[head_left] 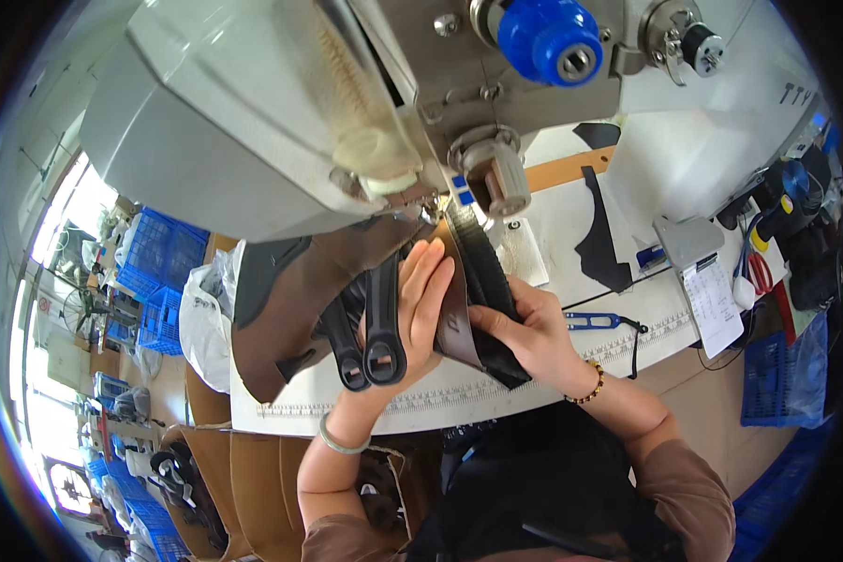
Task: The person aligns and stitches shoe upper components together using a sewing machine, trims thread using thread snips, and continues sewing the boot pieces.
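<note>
A brown leather-like bag piece [295, 323] with a black lining lies bent under the head of a sewing machine [225, 131]. Its upper edge reaches the machine's presser foot area, where the needle is too small to make out. Flat against the piece, my left hand [420, 314] has its fingers stretched toward the machine. Two black straps with slotted ends [382, 323] stand up beside that palm. My right hand [532, 339] pinches the right-hand panel, thumb on the brown face and fingers behind at the black ribbed edge.
On the white table lie a black cut piece [604, 234], a tan strip [571, 170] and a blue tool [592, 321]. A clipboard [712, 300] and red-handled scissors [761, 273] are at the right. A ruler tape [468, 393] follows the front edge. Cardboard boxes [262, 487] stand at lower left.
</note>
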`<state>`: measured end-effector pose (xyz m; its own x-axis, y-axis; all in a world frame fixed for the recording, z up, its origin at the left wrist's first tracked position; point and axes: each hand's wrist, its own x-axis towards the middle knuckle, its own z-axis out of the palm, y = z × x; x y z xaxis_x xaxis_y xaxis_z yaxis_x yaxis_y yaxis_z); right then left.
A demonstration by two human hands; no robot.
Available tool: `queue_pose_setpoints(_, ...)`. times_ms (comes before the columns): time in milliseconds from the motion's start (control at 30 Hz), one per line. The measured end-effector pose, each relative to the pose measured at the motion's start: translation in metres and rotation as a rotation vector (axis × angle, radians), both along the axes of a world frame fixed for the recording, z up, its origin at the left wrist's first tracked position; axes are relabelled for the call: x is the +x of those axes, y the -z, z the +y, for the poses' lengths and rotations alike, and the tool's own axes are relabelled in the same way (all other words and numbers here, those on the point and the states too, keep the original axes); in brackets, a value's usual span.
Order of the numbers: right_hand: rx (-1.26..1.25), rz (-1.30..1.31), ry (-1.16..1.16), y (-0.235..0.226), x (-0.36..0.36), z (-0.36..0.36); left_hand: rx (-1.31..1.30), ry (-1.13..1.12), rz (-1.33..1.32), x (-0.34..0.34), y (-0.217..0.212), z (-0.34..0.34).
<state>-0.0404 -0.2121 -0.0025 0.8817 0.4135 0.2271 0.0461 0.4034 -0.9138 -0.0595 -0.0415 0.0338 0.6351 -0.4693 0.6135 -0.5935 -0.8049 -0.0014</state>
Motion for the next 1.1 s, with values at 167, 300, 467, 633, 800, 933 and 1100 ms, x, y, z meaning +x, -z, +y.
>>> queue_pose_setpoints(167,0.041,0.034,-0.02,0.004,0.004,0.003,-0.016,-0.004,-0.052,0.006,0.006,-0.001)
queue_pose_setpoints(300,0.031,0.05,-0.002,0.004,0.006,0.007,0.008,-0.016,-0.093,0.012,0.008,0.004)
queue_pose_setpoints(467,-0.018,-0.067,0.033,-0.002,0.003,0.011,-0.019,-0.025,-0.161,0.018,0.016,0.013)
queue_pose_setpoints(633,0.022,0.016,-0.05,-0.001,0.004,0.006,0.032,-0.053,-0.104,0.01,0.005,0.005)
queue_pose_setpoints(800,0.067,0.048,-0.013,-0.006,0.004,0.011,0.059,-0.056,-0.034,0.01,-0.002,0.006)
queue_pose_setpoints(933,0.025,0.116,-0.045,-0.005,0.008,0.008,0.074,-0.132,0.003,0.009,0.001,0.0)
queue_pose_setpoints(1100,-0.053,0.014,0.052,-0.004,-0.003,0.007,0.089,-0.087,-0.104,0.009,0.023,0.003)
